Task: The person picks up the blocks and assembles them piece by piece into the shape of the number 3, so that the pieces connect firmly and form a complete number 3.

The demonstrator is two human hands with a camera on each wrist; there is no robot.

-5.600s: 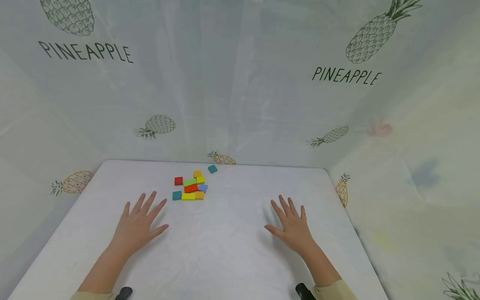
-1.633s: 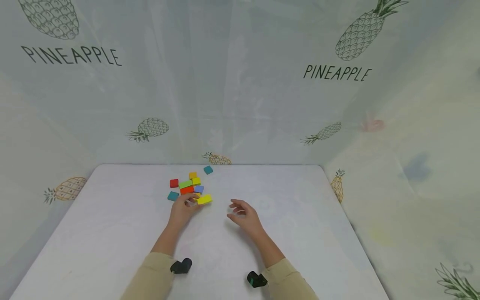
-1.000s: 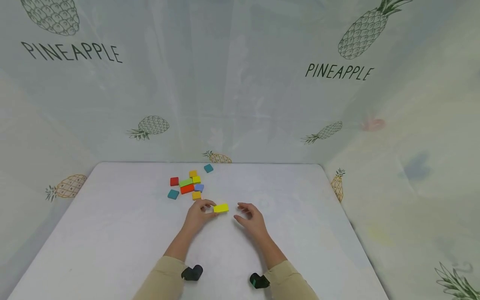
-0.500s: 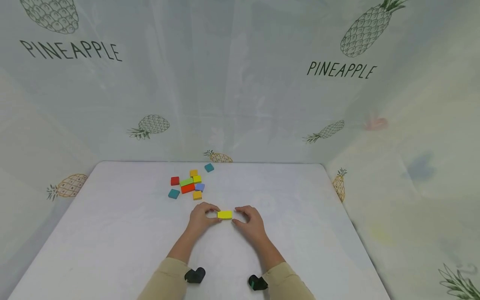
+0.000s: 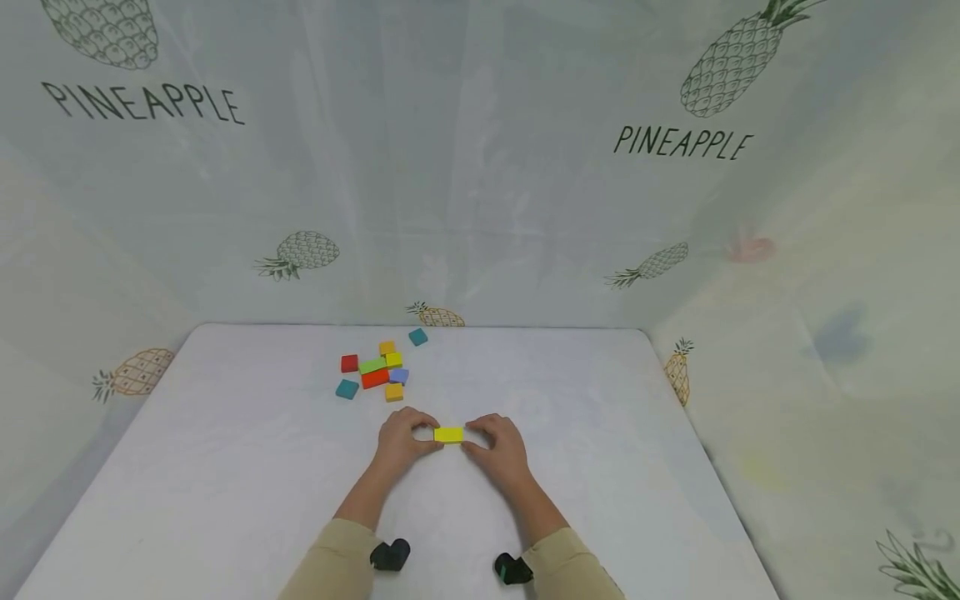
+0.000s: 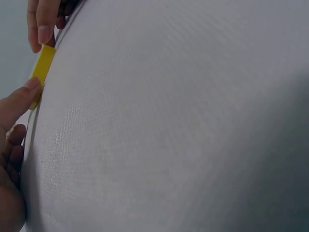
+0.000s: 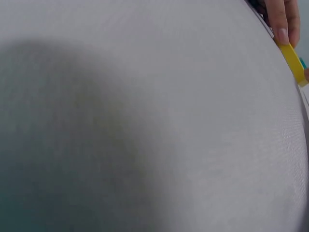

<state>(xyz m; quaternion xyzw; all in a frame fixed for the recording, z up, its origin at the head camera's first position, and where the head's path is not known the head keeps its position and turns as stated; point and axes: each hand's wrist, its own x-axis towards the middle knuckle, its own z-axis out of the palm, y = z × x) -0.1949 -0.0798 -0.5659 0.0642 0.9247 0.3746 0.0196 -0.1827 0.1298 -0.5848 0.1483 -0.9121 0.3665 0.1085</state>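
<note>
A yellow block [image 5: 448,435] lies lengthwise between the two hands near the middle of the table. The left hand [image 5: 400,440] pinches its left end with curved fingers and thumb; in the left wrist view the left thumb presses on the block [image 6: 42,67]. At the block's other end, the right hand [image 5: 504,450] has its curved fingers and thumb at the right corners, seemingly pinching it. In the right wrist view only a bit of the right thumb shows beside the block [image 7: 292,60]. Whether the block touches the tabletop is hard to see.
Beyond the left hand lie loose blocks: a red-orange one [image 5: 375,378], a green one [image 5: 372,365], a blue one [image 5: 399,377], an orange one [image 5: 393,392], a red one [image 5: 349,363] and teal ones [image 5: 347,389]. The white table [image 5: 585,367] meets pineapple-print curtains [image 5: 450,167] behind.
From flat, spread hands, the left hand took the yellow block out of the cluster and brought it right and nearer. The right hand came in to its right end; lately both barely move.
</note>
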